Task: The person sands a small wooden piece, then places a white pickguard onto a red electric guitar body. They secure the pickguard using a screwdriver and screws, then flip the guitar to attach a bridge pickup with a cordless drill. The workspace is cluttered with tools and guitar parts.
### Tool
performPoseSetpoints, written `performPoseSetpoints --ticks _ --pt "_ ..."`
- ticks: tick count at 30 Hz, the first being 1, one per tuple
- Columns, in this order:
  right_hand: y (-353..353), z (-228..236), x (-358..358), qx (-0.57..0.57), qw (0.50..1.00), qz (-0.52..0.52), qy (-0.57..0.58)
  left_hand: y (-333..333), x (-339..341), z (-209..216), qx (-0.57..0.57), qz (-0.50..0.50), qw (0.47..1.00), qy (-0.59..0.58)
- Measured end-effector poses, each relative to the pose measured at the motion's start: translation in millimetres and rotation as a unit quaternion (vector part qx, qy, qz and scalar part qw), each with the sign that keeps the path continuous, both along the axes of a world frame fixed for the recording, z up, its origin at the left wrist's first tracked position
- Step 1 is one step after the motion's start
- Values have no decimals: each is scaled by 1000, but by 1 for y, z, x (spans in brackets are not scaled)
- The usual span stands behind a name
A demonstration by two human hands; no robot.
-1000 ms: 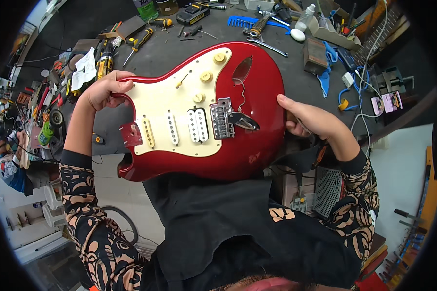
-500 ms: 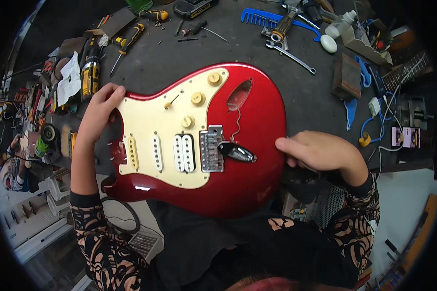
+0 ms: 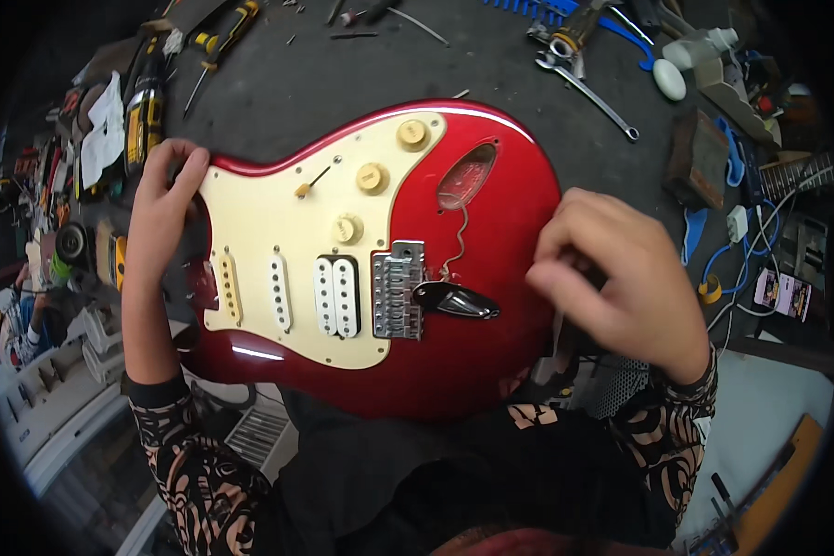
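Observation:
A red electric guitar body [image 3: 491, 361] without a neck lies face up, its near side against my dark apron. My left hand [image 3: 169, 176] grips its upper left edge, thumb on top. My right hand [image 3: 612, 269] is at the right edge, fingers and thumb curled into a pinch; what lies between the fingertips is hidden. A cream pickguard [image 3: 278, 204] carries knobs, a switch and pickups. Next to the metal bridge [image 3: 398, 295], the loose jack plate [image 3: 456, 299] rests on the body. A thin wire [image 3: 461, 236] runs from it to the oval jack cavity [image 3: 469, 176].
On the dark bench [image 3: 278, 102] lie a screwdriver [image 3: 221, 56], a power drill [image 3: 145, 116], a combination wrench [image 3: 588, 94] and a blue comb-shaped tool [image 3: 621, 32]. A brown block [image 3: 695, 159], a bottle [image 3: 700, 48] and cables [image 3: 760, 232] are at the right.
My right hand has risen along the body's right edge, its fingers now curled on the upper side. The body has shifted and turned slightly, my left hand moving left with it.

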State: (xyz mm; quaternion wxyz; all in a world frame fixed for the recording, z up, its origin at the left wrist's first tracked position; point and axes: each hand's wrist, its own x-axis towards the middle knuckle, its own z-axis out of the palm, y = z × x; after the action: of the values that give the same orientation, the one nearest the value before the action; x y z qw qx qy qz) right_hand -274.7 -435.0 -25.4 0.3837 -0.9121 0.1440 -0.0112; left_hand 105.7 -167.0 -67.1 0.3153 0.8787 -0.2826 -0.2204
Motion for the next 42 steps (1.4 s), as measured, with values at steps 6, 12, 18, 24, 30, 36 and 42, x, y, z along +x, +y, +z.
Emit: performPoseSetpoints --ticks 6,12,18,24,30,36,42 --pt "28 -6 15 -94 991 88 -36 1 -13 5 -67 2 986 -153" --pt "13 -9 20 25 998 12 -62 -2 -64 22 -212 -113 929 -282" --pt "-21 -12 53 135 987 -56 -68 -56 -126 35 -232 -357 855 -297" --pt "-22 -29 69 64 992 -42 -103 -91 -152 28 -224 -384 855 -268" --pt "-19 -44 71 -42 985 -26 -164 -96 -151 18 -203 -415 838 -290" --pt "-16 -51 69 -56 982 -51 -175 -95 -152 10 -196 -442 810 -332" --pt "-16 -51 60 -84 972 -60 -211 -89 -154 15 -183 -447 815 -320"
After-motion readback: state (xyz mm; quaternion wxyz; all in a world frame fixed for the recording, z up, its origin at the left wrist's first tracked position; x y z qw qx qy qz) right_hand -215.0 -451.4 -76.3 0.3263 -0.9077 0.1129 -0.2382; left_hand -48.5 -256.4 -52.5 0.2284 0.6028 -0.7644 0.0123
